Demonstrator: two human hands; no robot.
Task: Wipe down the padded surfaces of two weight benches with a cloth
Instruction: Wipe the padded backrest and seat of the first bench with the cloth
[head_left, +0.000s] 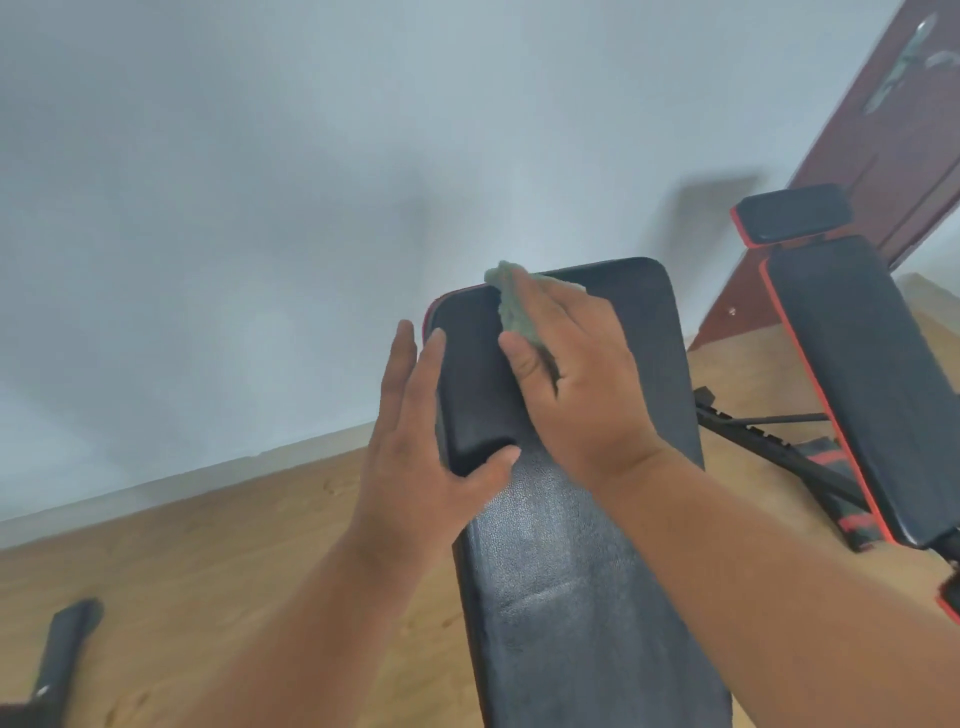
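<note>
A black padded bench (561, 571) with red trim runs away from me up the middle; its head pad (644, 322) is raised at the far end. My left hand (421, 441) rests with straight fingers along the left edge of that head pad, thumb on its near corner. My right hand (576, 379) presses a green cloth (511, 306) flat on the head pad's top. A second black bench (857, 389), also red-edged, stands tilted at the right, untouched.
Wooden floor (208, 571) lies on both sides. A pale wall (260, 208) stands close behind the benches. A dark red door (883, 135) is at the far right. The second bench's metal frame (769, 436) crosses between the benches. A black foot piece (62, 654) sits at bottom left.
</note>
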